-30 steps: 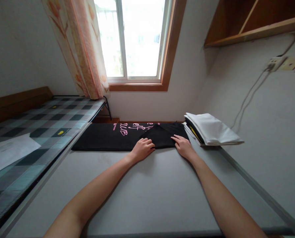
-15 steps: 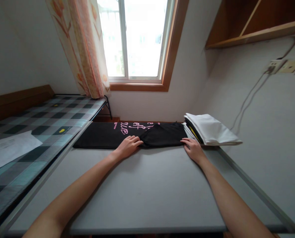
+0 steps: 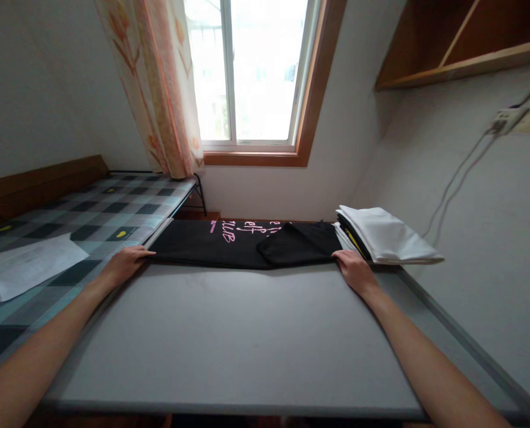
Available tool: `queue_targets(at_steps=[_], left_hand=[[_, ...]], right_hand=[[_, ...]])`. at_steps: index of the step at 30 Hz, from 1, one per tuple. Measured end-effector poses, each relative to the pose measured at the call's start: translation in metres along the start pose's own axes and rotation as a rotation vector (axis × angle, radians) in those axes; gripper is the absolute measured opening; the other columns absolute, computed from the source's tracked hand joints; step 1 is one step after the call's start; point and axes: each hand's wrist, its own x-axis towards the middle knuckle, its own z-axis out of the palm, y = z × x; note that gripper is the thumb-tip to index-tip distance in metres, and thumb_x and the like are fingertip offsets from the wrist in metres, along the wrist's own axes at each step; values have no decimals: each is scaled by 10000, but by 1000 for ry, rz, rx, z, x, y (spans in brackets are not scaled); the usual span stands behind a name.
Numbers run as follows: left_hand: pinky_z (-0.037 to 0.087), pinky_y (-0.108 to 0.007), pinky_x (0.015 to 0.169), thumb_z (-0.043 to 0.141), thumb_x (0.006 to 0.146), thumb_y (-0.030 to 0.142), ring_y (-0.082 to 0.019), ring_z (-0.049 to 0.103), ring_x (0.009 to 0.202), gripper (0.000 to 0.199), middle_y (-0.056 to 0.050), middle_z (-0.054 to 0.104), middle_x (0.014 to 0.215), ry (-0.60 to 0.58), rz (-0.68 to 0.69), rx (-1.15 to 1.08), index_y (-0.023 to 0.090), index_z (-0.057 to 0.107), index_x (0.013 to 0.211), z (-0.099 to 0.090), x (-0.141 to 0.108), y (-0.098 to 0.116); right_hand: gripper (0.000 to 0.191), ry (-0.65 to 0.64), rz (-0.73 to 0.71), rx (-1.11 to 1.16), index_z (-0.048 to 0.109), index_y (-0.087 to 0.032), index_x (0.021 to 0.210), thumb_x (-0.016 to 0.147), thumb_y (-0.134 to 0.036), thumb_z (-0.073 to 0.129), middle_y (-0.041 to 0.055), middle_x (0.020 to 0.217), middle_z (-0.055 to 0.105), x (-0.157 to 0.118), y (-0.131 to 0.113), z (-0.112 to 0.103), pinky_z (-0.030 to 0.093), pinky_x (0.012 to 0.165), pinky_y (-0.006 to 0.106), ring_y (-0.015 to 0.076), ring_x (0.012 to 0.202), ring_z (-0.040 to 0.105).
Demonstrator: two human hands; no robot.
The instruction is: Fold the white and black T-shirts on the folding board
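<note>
Black cloth (image 3: 202, 244) is spanning left hand (image 3: 123, 265) and right hand (image 3: 355, 271), both pinching corners. Level pulling is likely helping.

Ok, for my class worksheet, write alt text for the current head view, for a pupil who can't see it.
The left hand and right hand grip the near corners of a folded black cloth with pink lettering on a grey table. A white-topped cloth pile lies at right, a checked mattress at left, a window behind.
</note>
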Motion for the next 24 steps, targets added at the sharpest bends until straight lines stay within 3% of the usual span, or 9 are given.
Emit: queue_targets(at_steps=[3, 7, 11, 14, 16, 20, 24], left_hand=[[457, -265, 826, 424, 822, 344, -191, 616, 886, 399, -60, 699, 962, -50, 53, -77, 195, 719, 1045, -3, -11, -6], [461, -296, 869, 486, 777, 434, -205, 625, 910, 380, -30, 716, 960, -47, 46, -191, 268, 739, 1007, -14, -36, -26], [456, -361, 936, 581, 680, 573, -218, 626, 971, 324, 36, 729, 936, -115, -77, -343, 362, 753, 854, -39, -71, -43], [459, -406, 950, 648, 512, 728, -236, 640, 968, 401, 66, 731, 869, -159, -226, -446, 379, 738, 689, -62, -92, -40], [466, -420, 951, 677, 385, 777, -248, 648, 956, 472, 67, 728, 831, -116, -338, -505, 365, 714, 613, -72, -100, -33], [489, -412, 927, 727, 315, 747, -241, 654, 901, 553, 55, 726, 789, 36, -495, -632, 321, 708, 668, -72, -86, -18], [519, -320, 826, 801, 338, 611, -201, 644, 848, 608, 20, 730, 811, 156, -544, -750, 225, 714, 801, -53, -40, -7]], right_hand=[[318, -52, -50, -3, 683, -158, 982, 879, -151, 382, 123, 979, 691, -10, 0, -12, 482, 909, 412, 258, 976, 616], [295, -154, -59, 110, 693, -192, 953, 866, -210, 412, 108, 990, 700, -32, -6, -38, 490, 895, 407, 246, 947, 637], [273, -347, 68, 328, 705, -194, 906, 823, -363, 508, 96, 993, 704, -52, -16, -79, 496, 873, 356, 245, 942, 643], [268, -523, 163, 444, 704, -190, 845, 768, -414, 578, 80, 917, 713, -60, -21, -111, 499, 830, 328, 249, 900, 645], [266, -600, 197, 506, 703, -187, 825, 756, -416, 586, 74, 869, 713, -61, -22, -125, 502, 783, 316, 242, 850, 646], [325, -524, 259, 543, 706, -179, 828, 741, -461, 568, 63, 807, 702, -46, -22, -121, 495, 673, 302, 224, 755, 633], [355, -304, 312, 454, 714, -179, 889, 756, -437, 509, 40, 775, 701, -10, -21, -92, 480, 635, 292, 199, 700, 621]])
